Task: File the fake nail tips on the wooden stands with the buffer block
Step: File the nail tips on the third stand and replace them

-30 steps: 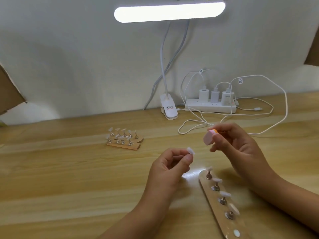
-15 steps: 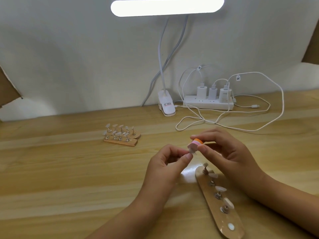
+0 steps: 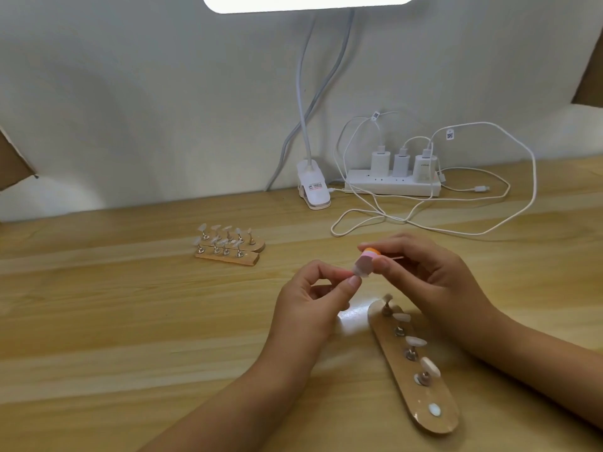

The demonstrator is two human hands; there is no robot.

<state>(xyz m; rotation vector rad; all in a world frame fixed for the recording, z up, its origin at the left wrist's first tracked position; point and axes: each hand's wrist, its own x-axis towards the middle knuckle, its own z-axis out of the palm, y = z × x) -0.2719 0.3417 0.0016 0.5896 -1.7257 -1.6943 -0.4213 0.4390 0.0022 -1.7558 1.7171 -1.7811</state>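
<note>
- A pale wooden table [image 3: 130,321] carries a long oval wooden stand [image 3: 391,353], lying near you, below your right wrist.
- Your right hand [image 3: 424,275] pinches a small pink-and-orange buffer block [image 3: 367,261].
- Your left hand [image 3: 310,305] pinches a tiny white fake nail tip [image 3: 355,272], touching the block.

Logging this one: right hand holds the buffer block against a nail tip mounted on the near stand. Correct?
No. The head view shows the nail tip off the near stand, pinched by the left hand; the right hand does hold the buffer block against it.
</note>
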